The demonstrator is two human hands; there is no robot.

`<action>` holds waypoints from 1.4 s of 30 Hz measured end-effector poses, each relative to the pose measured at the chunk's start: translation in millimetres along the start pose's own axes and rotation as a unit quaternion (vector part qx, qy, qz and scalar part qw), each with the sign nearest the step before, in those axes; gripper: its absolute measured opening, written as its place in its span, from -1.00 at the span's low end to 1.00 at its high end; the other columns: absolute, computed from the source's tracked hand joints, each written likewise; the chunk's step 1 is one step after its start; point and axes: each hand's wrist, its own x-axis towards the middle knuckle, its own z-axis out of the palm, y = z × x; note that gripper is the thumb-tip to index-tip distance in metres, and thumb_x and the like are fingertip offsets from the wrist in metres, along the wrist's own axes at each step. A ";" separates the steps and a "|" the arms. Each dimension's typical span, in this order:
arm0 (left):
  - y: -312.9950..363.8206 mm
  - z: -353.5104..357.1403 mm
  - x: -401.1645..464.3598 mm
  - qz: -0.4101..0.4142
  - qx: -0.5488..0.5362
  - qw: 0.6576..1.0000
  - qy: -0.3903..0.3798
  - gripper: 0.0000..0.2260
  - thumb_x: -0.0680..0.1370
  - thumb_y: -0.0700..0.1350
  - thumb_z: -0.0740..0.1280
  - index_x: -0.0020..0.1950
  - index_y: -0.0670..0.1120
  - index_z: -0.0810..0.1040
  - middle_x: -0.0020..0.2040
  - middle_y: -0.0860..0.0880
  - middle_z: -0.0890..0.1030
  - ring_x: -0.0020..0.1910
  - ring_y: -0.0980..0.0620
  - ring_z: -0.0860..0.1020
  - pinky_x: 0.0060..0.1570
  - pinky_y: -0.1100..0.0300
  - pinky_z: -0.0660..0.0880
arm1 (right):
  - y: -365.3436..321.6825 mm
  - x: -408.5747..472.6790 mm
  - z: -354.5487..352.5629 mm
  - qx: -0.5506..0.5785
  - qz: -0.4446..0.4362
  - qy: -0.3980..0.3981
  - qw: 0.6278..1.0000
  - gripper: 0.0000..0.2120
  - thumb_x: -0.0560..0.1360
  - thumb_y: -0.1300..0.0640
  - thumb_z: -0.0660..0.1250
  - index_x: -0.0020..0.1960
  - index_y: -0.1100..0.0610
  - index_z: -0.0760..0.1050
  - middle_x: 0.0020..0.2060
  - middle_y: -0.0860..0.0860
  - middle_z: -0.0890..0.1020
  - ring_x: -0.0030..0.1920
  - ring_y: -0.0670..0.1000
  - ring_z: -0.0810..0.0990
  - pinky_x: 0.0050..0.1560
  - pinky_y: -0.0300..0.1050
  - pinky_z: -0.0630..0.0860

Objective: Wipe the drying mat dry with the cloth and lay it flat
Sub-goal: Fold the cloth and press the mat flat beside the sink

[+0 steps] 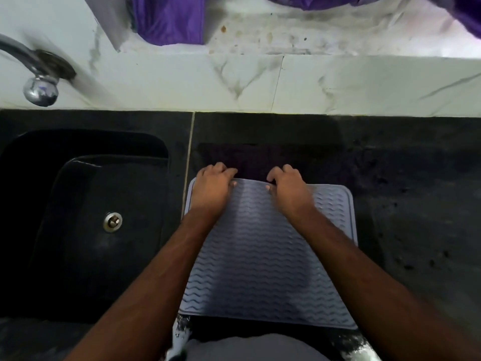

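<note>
Grey-blue rectangular silicone drying mat with wavy ribs (268, 256) lies on the black speckled stone bench (416, 204), just right of the black sink basin (86, 204). Near edge sits at the bench front; far edge is under both hands.

Left hand (212, 186): fingers curled over the far edge near the mat's left corner, thumb on top of the mat, gripping that edge. Right hand (289, 188): same posture at the middle of the far edge, fingers curled over, thumb tip on the ribbed surface, gripping the edge. The far edge looks slightly raised between the hands; the rest of the mat is flat on the bench.

Dark purple cloth (260, 157) lies on the bench just beyond the far edge of the mat, touching or partly under the fingertips; can't tell which, it's dark against the stone. Neither hand visibly holds it.

Chrome tap (39, 79) projects from the white marbled wall tile (338, 84) above the sink. Round metal drain (112, 222) in the basin floor. Purple fabric (169, 19) hangs on the ledge above the tiles.
</note>
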 end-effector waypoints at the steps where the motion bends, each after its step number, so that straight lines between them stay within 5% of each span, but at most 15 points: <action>1: -1.9 -0.2 2.4 -0.001 0.000 1.000 -0.003 -0.71 0.63 -0.02 0.28 0.35 0.03 0.57 0.17 -0.06 0.55 0.18 -0.09 0.50 0.27 -0.01 0.36 | 0.1 -1.9 -0.5 -0.008 -0.004 0.005 1.000 -0.88 0.59 0.15 0.30 0.11 0.02 0.53 0.02 0.01 0.43 0.08 0.07 0.46 0.03 0.11 0.55; 6: 1.6 -17.3 6.0 -0.008 -0.028 0.997 0.067 -0.83 0.61 0.01 0.31 0.04 0.08 0.70 0.02 0.03 0.51 0.06 -0.03 0.45 0.05 0.07 0.31 | -15.7 -27.2 -14.0 -0.035 0.015 0.118 0.992 -0.96 0.65 0.11 0.20 0.04 0.00 0.42 0.05 -0.01 0.36 -0.35 0.04 0.40 -0.34 -0.03 0.36; 12: 25.4 -59.5 4.0 0.001 -0.113 0.978 0.177 -0.86 0.59 -0.13 0.33 0.00 -0.06 0.70 -0.02 -0.02 0.45 -0.07 0.00 0.46 -0.11 0.00 0.44 | -36.9 -28.0 -33.6 0.043 0.001 0.276 0.960 -0.92 0.65 0.13 0.20 0.07 0.10 0.45 0.10 0.07 0.45 -0.29 0.03 0.43 -0.40 -0.13 0.29; 15: 28.4 -78.2 20.5 -0.016 -0.120 0.969 0.214 -0.87 0.59 -0.15 0.35 0.01 -0.08 0.70 0.04 -0.05 0.48 -0.15 0.02 0.49 -0.26 0.13 0.42 | -45.4 -3.7 -43.6 0.088 -0.016 0.290 0.953 -0.92 0.63 0.19 0.17 0.06 0.09 0.44 0.05 0.06 0.48 -0.17 0.08 0.52 -0.28 -0.02 0.40; 19: 16.4 -74.4 59.0 -0.045 -0.129 0.971 0.195 -0.87 0.58 -0.17 0.34 0.01 -0.14 0.69 0.06 -0.11 0.47 -0.14 -0.10 0.54 -0.19 -0.03 0.54 | -49.7 47.3 -33.4 0.139 -0.045 0.267 0.952 -0.88 0.61 0.27 0.14 0.08 0.14 0.40 0.06 0.10 0.42 -0.13 0.13 0.51 -0.16 0.19 0.53; 24: 1.8 -48.4 100.0 -0.094 -0.182 0.965 0.161 -0.82 0.62 -0.15 0.30 0.05 -0.16 0.69 0.08 -0.09 0.47 -0.08 -0.03 0.53 -0.01 -0.02 0.55 | -39.4 89.2 -13.5 0.153 -0.036 0.255 0.954 -0.92 0.64 0.24 0.18 0.11 0.17 0.42 0.08 0.11 0.42 -0.14 0.09 0.50 -0.15 0.15 0.55; 30: -0.8 -36.3 149.0 -0.098 -0.163 0.962 0.196 -0.78 0.63 -0.11 0.31 -0.05 -0.23 0.65 0.08 -0.14 0.50 -0.11 -0.07 0.54 -0.11 -0.05 0.56 | -30.5 137.2 -7.4 0.133 -0.046 0.286 0.948 -0.92 0.62 0.27 0.18 0.08 0.22 0.43 0.07 0.18 0.45 -0.14 0.17 0.54 -0.15 0.12 0.55; 35: -16.6 -5.9 162.1 -0.118 -0.199 0.955 0.186 -0.85 0.60 -0.14 0.33 0.07 -0.15 0.66 0.14 -0.09 0.48 0.00 0.00 0.52 0.03 0.00 0.56 | -20.6 165.4 9.6 0.069 -0.064 0.244 0.965 -0.83 0.57 0.29 0.22 0.15 0.19 0.45 0.09 0.19 0.44 -0.07 0.22 0.54 -0.07 0.15 0.55; 42: -21.5 10.7 166.7 -0.133 -0.250 0.930 0.235 -0.89 0.57 -0.16 0.35 0.05 -0.18 0.53 0.10 -0.14 0.46 -0.03 -0.03 0.49 -0.08 0.01 0.49 | -23.1 168.5 7.5 0.014 -0.096 0.271 0.958 -0.68 0.56 0.26 0.29 0.31 0.15 0.47 0.17 0.19 0.49 0.00 0.21 0.57 -0.07 0.09 0.56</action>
